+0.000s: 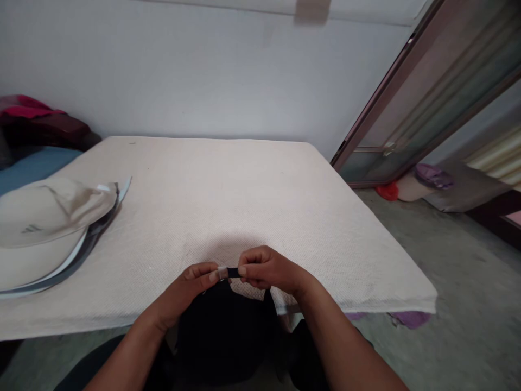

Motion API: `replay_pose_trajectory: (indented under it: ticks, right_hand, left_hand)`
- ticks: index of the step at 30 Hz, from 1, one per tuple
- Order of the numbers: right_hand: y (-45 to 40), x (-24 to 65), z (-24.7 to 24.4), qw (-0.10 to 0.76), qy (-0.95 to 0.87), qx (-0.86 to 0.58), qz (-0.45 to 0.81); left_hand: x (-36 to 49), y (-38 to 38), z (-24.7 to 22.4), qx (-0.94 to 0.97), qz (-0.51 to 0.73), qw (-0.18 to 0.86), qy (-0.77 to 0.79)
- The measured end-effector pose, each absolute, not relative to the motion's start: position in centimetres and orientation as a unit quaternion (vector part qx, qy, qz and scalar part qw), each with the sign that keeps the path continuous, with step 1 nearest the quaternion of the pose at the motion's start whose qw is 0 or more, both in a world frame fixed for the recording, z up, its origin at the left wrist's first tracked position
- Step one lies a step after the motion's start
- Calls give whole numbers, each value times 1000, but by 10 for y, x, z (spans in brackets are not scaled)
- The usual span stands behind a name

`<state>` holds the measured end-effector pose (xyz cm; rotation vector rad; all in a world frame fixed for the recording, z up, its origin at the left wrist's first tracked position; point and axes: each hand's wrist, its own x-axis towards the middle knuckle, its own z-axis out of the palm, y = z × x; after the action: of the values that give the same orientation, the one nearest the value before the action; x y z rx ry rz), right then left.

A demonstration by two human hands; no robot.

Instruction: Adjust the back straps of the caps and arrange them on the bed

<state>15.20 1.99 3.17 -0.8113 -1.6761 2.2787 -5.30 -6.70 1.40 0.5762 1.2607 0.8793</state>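
Note:
A black cap [226, 331] hangs at the table's front edge, close to my body, with its back opening toward the table. My left hand [194, 282] pinches the cap's back strap beside a small pale buckle or tag [222, 272]. On the other side, my right hand [271, 270] grips the strap's dark band [233, 272] between thumb and bent fingers. Only a short piece of the band shows between the two hands. The cap's lower part is dark and hard to tell from my clothing.
A stack of caps lies at the table's left, a beige cap [44, 212] on top. A white textured cloth covers the table [228, 184]. Behind it is a pale wall [203, 76]. To the right stand a glass-panelled door [407, 98] and a bin with a purple liner [433, 176].

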Motion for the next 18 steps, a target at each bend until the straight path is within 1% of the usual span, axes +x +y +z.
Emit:
replay_pose_trajectory:
  ticks: [3, 11, 15, 18]
  right_hand:
    - [20, 153, 33, 83, -572, -274, 769]
    - [17, 148, 27, 78, -570, -224, 787]
    - [17, 147, 27, 79, -578, -229, 779]
    - [17, 147, 29, 81, -586, -237, 771]
  left_hand:
    - [-51, -66, 17, 265, 376, 683, 567]
    - [-51, -66, 20, 354, 321, 687, 547]
    - [-57, -69, 18, 366, 330, 717, 494]
    - [-58, -70, 15, 399, 350, 708, 465]
